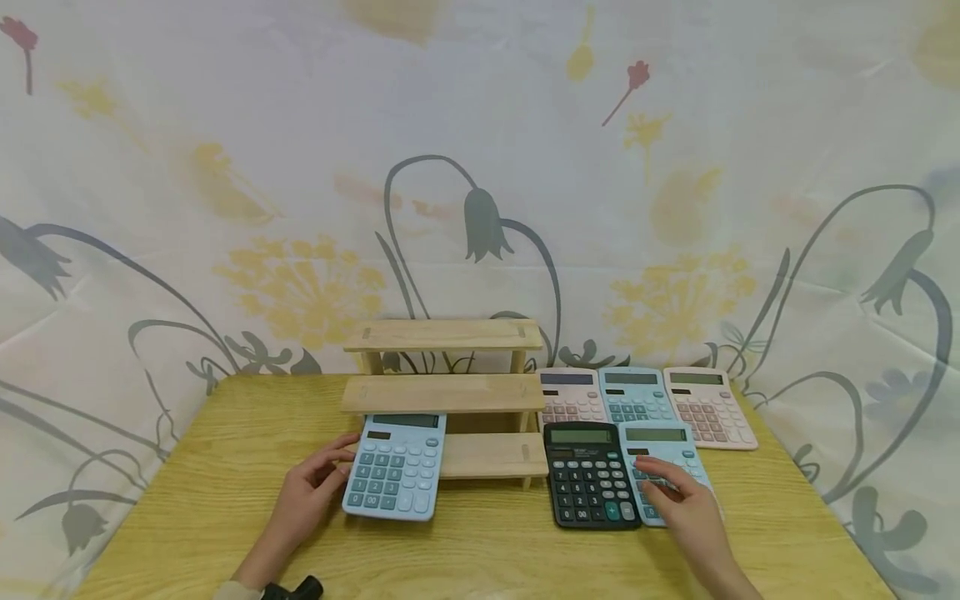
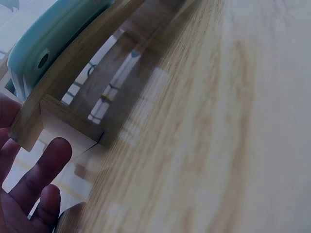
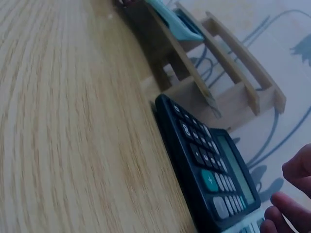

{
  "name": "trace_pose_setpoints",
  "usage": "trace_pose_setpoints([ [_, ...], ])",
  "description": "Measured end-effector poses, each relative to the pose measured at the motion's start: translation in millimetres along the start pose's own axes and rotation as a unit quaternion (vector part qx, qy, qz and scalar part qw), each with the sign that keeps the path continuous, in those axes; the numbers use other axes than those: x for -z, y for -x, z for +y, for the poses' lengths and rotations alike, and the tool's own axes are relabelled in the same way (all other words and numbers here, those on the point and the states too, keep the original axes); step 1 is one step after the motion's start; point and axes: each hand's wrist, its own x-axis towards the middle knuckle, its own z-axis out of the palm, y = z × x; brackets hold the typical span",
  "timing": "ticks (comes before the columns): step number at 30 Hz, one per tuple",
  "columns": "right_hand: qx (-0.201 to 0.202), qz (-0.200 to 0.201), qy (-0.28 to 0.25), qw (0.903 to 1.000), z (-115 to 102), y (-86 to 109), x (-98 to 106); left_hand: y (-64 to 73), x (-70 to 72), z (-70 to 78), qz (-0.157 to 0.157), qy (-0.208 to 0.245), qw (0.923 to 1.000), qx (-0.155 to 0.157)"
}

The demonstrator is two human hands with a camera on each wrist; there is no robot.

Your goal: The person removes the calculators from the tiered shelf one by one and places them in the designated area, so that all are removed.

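A light blue calculator [image 1: 396, 467] leans on the lowest board of a three-step wooden rack [image 1: 495, 456]. My left hand [image 1: 311, 487] is at its left edge; in the left wrist view fingers [image 2: 57, 154] lie loosely bent by the board's end, and whether they touch is hard to tell. Over a second light blue calculator [image 1: 660, 435], flat on the table, my right hand [image 1: 686, 508] has its fingers loosely bent. The right wrist view shows those fingers [image 3: 291, 213] apart from the thumb, holding nothing. A black calculator [image 3: 209, 165] lies directly left of that blue one.
Behind these two, a pink calculator [image 1: 570, 400], another blue calculator [image 1: 637, 396] and a second pink calculator [image 1: 708, 408] lie in a row. The wooden table [image 1: 480, 554] backs onto a flower-patterned cloth [image 1: 480, 108].
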Motion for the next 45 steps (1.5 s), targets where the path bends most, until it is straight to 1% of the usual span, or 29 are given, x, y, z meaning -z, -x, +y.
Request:
trace_pose_setpoints([
  [5, 0.005, -0.047, -0.005, 0.9989, -10.5, 4.0, -22.1, 0.9, -0.1, -0.2, -0.001, 0.002, 1.0000, -0.002],
  [10, 0.017, -0.101, -0.029, 0.9944, -19.8, 7.2, -46.6, 1.8, -1.2, -0.3, 0.002, 0.000, 1.0000, -0.001],
  [15, 0.055, -0.163, -0.056, 0.9835, -27.5, 11.7, -67.5, 1.4, -1.7, -0.1, 0.002, -0.001, 1.0000, -0.001],
  [18, 0.076, -0.190, -0.069, 0.9764, -32.1, 13.8, -78.7, 1.2, -1.9, -0.3, 0.001, 0.001, 1.0000, -0.003],
  [23, 0.093, -0.217, -0.080, 0.9684, -37.6, 15.4, -96.2, 1.3, -2.0, -0.1, 0.001, 0.006, 1.0000, -0.004],
  [30, 0.118, -0.239, -0.103, 0.9583, -42.6, 16.3, -118.6, 0.8, -1.1, 1.5, 0.003, 0.002, 1.0000, 0.003],
  [33, 0.113, -0.251, -0.112, 0.9550, -45.7, 17.2, -125.6, 0.6, -0.7, 1.9, 0.001, 0.000, 1.0000, 0.004],
  [38, 0.085, -0.275, -0.134, 0.9483, -51.5, 16.8, -134.7, 0.7, 0.0, 1.5, 0.000, 0.002, 1.0000, 0.003],
  [45, 0.081, -0.286, -0.129, 0.9462, -56.5, 15.8, -145.0, 0.0, 0.1, 1.7, 0.000, 0.004, 1.0000, 0.003],
])
